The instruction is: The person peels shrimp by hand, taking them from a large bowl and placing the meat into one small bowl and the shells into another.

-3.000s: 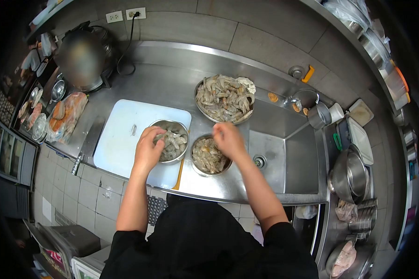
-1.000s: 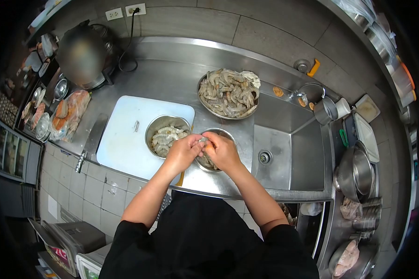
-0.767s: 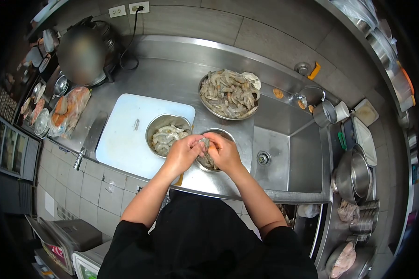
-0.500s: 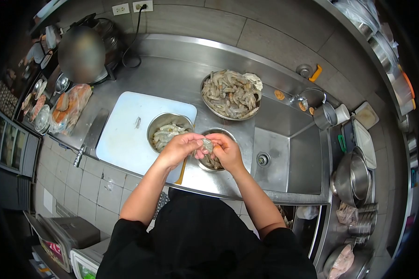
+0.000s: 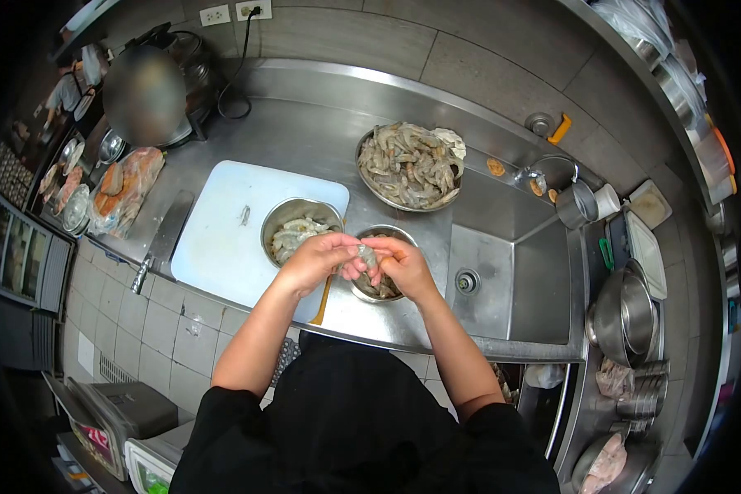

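Between the fingertips of both hands is a greyish shrimp (image 5: 365, 256). My left hand (image 5: 321, 262) pinches it from the left, and my right hand (image 5: 402, 265) grips it from the right. Beneath them stands a steel bowl (image 5: 407, 235) with grey shrimp inside, partly hidden by my hands. Just left of it, a steel bowl (image 5: 281, 209) holds paler shrimp and rests on the white cutting board (image 5: 214, 239). A small shrimp piece (image 5: 244, 216) lies on the board. Farther back, a large bowl is heaped with shrimp (image 5: 407, 165).
A cleaver (image 5: 170, 234) lies left of the board, near bagged orange fish (image 5: 126, 191). On the right are a sink (image 5: 477, 284) with a faucet (image 5: 552, 160) and stacked steel bowls (image 5: 626, 313). Another person (image 5: 64, 89) stands at the far upper left.
The fingers of my right hand have shifted slightly around the shrimp. At the far upper left the other person has moved a little. The bowls look unmoved.
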